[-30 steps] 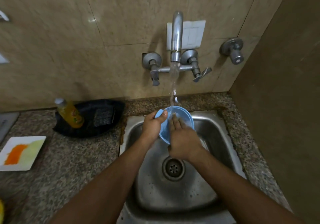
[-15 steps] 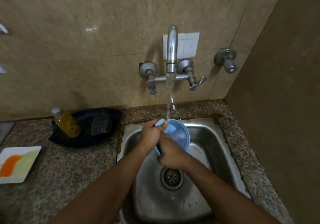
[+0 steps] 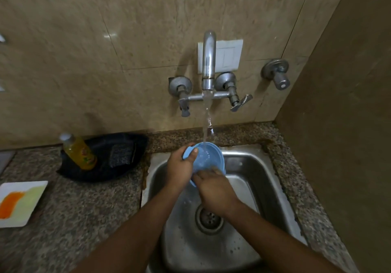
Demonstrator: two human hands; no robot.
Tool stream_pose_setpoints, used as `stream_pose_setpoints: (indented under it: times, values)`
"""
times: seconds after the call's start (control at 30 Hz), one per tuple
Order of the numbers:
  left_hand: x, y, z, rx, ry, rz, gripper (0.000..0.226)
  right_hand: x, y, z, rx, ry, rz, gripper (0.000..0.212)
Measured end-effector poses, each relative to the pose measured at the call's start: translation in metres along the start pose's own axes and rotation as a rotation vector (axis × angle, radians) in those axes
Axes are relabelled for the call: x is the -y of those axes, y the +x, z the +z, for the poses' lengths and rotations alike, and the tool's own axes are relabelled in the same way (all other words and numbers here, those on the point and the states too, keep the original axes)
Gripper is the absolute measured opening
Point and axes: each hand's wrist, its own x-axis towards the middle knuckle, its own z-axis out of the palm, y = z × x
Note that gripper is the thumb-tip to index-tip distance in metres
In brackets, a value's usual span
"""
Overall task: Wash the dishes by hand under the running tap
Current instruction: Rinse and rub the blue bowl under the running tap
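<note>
Bowl (image 3: 208, 156) over sink (image 3: 264, 179), tilted, under stream from tap (image 3: 208, 61). Left hand (image 3: 182, 166) gripping the rim — thumb curled over the edge. Right hand (image 3: 215, 188) on the lower rim, fingers against the bowl; grip unclear, fingers partly hidden. On bench (image 3: 74, 209): bottle (image 3: 79, 152), tray (image 3: 105, 162), plate (image 3: 20, 203).

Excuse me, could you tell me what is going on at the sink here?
A person is washing a blue bowl over the steel sink. The left hand has a grip on its rim, thumb over the edge, and holds it tilted under the stream from the tap. The right hand rubs the bowl's lower edge. On the counter to the left sit a soap bottle, a scrub pad and a white plate.
</note>
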Motion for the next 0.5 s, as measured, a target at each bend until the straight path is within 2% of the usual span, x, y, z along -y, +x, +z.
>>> stream_pose_setpoints:
  times: [0.07, 0.1, 0.2, 0.27, 0.37, 0.43, 0.5]
  values:
    - [-0.005, -0.003, 0.004, -0.026, 0.108, 0.079, 0.019, 0.014, -0.003, 0.017, -0.008, 0.346, 0.059, 0.039]
    - [-0.005, -0.003, 0.004, -0.028, 0.173, 0.098, 0.020, 0.012, -0.010, 0.024, -0.005, 0.373, 0.066, 0.042]
    - [-0.001, -0.007, -0.001, 0.000, 0.350, 0.095, 0.023, -0.021, -0.020, 0.037, -0.050, -0.003, 0.009, 0.028]
    - [-0.001, -0.010, 0.002, 0.030, 0.460, 0.113, 0.020, -0.017, -0.014, 0.035, -0.033, 0.003, 0.101, 0.022]
    - [-0.011, -0.004, 0.006, 0.079, 0.580, 0.091, 0.016, 0.010, -0.012, 0.041, 0.036, 0.180, 0.034, 0.028]
    - [-0.014, 0.003, 0.006, 0.112, 0.591, 0.007, 0.025, 0.006, -0.015, 0.042, -0.050, 0.223, 0.045, 0.024]
    - [-0.013, 0.006, 0.004, 0.157, 0.567, -0.098, 0.055, 0.000, -0.012, 0.039, -0.124, 0.374, 0.189, 0.020]
